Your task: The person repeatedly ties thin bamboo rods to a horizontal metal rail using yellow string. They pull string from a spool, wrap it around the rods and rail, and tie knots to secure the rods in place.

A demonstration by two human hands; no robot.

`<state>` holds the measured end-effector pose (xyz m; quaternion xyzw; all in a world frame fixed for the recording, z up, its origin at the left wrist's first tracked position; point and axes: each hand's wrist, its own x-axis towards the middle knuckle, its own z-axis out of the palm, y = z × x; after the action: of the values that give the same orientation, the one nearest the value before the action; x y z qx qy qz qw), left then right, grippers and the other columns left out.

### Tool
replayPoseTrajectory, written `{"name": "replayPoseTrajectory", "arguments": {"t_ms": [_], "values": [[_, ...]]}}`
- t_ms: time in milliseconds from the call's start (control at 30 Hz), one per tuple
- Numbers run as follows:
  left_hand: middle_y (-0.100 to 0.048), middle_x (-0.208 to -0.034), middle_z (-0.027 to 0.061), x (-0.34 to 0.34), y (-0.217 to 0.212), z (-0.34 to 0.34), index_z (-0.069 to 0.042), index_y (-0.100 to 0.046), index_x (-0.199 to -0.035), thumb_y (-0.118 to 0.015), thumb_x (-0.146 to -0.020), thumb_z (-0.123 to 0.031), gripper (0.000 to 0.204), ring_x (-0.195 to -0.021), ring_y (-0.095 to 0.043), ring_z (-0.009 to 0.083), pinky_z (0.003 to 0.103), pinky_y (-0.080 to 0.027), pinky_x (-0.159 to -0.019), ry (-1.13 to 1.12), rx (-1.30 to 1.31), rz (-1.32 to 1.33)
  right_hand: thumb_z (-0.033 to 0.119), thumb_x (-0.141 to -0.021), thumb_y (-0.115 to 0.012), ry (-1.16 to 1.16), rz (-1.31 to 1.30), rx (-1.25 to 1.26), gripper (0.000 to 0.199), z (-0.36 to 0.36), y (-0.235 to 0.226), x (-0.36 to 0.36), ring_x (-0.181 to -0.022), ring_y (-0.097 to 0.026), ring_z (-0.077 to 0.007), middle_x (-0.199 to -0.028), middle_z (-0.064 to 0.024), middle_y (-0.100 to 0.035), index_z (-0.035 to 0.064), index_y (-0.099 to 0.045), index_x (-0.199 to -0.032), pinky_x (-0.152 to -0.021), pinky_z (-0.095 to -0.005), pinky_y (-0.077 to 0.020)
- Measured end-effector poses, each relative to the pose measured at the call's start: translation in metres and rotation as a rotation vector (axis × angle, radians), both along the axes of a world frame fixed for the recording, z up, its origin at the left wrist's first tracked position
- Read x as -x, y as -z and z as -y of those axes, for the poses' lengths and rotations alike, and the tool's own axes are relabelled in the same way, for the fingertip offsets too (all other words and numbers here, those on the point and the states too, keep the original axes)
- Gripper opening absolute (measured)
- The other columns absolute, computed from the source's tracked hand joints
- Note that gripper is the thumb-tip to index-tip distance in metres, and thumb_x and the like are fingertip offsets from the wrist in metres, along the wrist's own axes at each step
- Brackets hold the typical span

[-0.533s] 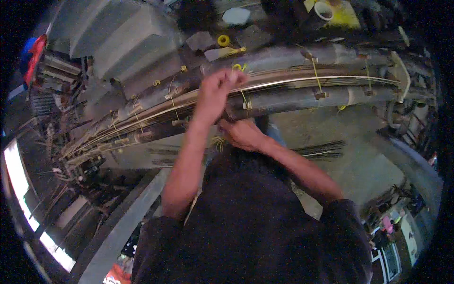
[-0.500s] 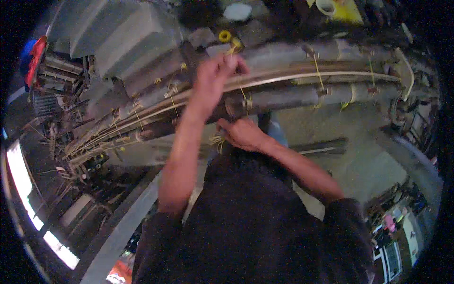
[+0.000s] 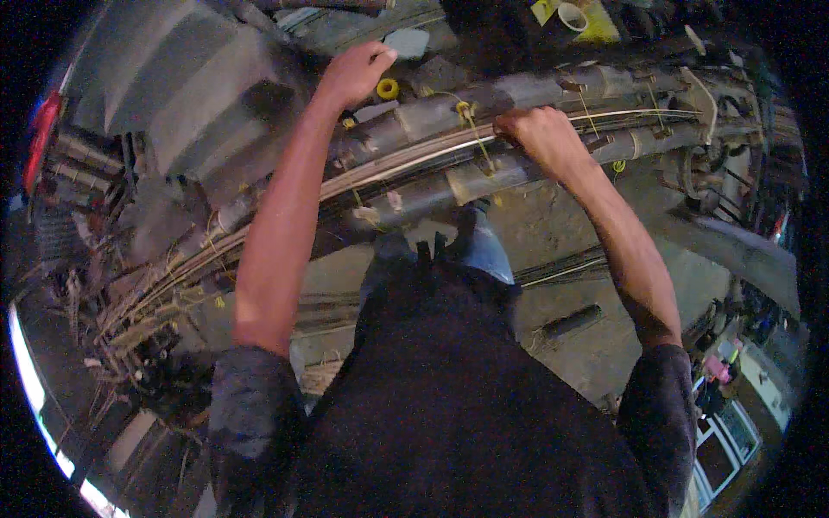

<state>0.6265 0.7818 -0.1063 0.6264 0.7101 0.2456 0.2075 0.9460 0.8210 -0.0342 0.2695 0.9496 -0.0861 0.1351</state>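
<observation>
a dim, crowded workshop with a dusty concrete floor lies under the person, who stands in a dark shirt and looks down. near the feet, some thin rods lie on the floor. just in front, at about waist height, a long bundle of pale thin strips runs from left to right between grey tubes, tied in several places with yellow string. the right hand rests on this bundle, its grip closed around the strips beside one yellow tie, probably to keep them pressed together. the left hand is stretched further, beyond the bundle, fingers curled loosely and holding nothing that i can see; it hangs just beside a small yellow spool, which lies on the grey surface behind.
</observation>
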Motion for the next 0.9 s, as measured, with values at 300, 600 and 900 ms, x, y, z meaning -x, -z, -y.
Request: {"name": "replayPoseTrajectory", "arguments": {"t_ms": [300, 600, 900], "values": [[-0.07, -0.097, 0.0087, 0.049, -0.075, 0.139, -0.003, -0.066, -0.104, -0.057, -0.094, -0.025, 0.026, -0.09, -0.064, 0.0169, 0.03, -0.048, -0.081, -0.09, -0.209, 0.429, 0.013, -0.079, -0.065, 0.12, -0.281, -0.026, 0.018, 0.096, -0.039, 0.076, -0.078, -0.067, -0.0292, -0.085, -0.0137, -0.068, 0.0102, -0.066, -0.097, -0.067, -0.0373, -0.0534], [-0.067, -0.099, 0.0151, 0.009, -0.084, 0.223, -0.005, -0.064, -0.102, -0.057, -0.091, -0.02, 0.021, -0.089, -0.065, 0.0341, 0.04, -0.051, -0.076, -0.204, -0.14, 0.33, 0.012, -0.09, -0.06, 0.765, -0.547, 1.248, 0.02, 0.24, 0.043, 0.069, -0.087, -0.062, -0.0148, -0.09, -0.0036, -0.067, 0.0045, -0.069, -0.106, -0.075, -0.0292, -0.051], [-0.069, -0.081, 0.0111, -0.059, -0.032, 0.219, -0.01, -0.071, -0.092, -0.06, -0.087, -0.031, 0.024, -0.077, -0.065, 0.0323, 0.042, -0.048, -0.076, -0.264, -0.125, -0.14, 0.021, -0.091, -0.057, -0.608, -0.426, 0.239, 0.026, 0.124, -0.109, 0.252, -0.091, -0.061, -0.0352, -0.097, -0.0197, -0.062, 0.0032, -0.064, -0.108, -0.077, -0.0425, -0.0497]]}}
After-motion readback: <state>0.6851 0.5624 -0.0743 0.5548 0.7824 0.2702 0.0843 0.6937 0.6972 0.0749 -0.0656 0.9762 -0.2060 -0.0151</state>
